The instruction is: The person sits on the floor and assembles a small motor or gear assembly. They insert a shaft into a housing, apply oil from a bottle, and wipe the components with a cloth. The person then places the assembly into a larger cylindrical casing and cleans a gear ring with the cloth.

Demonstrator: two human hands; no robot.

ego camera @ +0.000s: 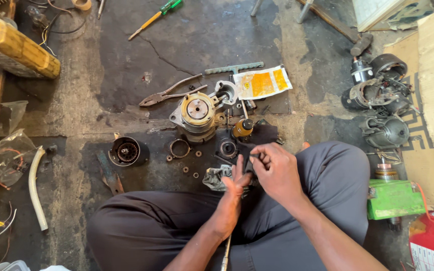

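Wires and a pale hose (37, 186) lie by the floor's left edge, below a yellow block (15, 46) in the far left corner. Further right rest a dark round housing (127, 152), pliers (169, 92) and a tan-topped motor body (197, 114) with small gears and a ring scattered before it; a green-handled screwdriver (155, 16) lies at the far edge. At the middle, near the person's crossed legs, the left hand (234, 193) is flat-fingered, its fingers held straight against a small dark part (247, 159), while the right hand (274, 168) pinches that part with curled fingers; a grey rag (217, 178) sits just beside them. The step looks like wiping or fitting a small piece of the stripped motor, and the next move would call for a steady pinch and care not to drop it among the loose gears. Toward the right edge stand more motor casings (380, 98), a green box (394, 198) and cardboard. Stained, cracked concrete floor, a cluttered workshop
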